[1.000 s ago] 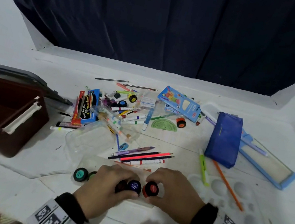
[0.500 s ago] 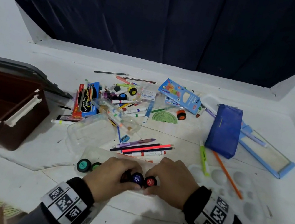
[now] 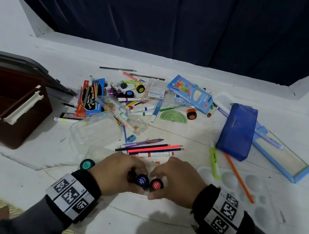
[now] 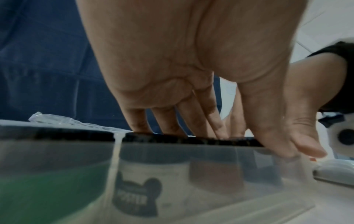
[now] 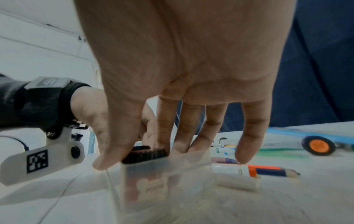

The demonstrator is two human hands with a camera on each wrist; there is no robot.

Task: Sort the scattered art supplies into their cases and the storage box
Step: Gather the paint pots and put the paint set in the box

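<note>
Head view: both hands work at near centre of the white table (image 3: 151,228), seating small poster-paint pots w/ black caps in a clear plastic tray (image 4: 191,174). Left hand (image 3: 117,174) curls its grip round the blue-labelled pot (image 3: 142,180), fingers on cap rims, prob. pressing the row down level. Right hand (image 3: 177,182) pinches the red-labelled pot (image 3: 156,184) by its ribbed cap (image 5: 145,154), thumb vs fingers, so it drops straight into its slot. Teal-labelled pot (image 3: 86,164) sits just left, not held. Brown plastic storage box (image 3: 17,114) stands open at far left, lid back, ready for filled cases. Pencils, markers etc. lie farther off.
</note>
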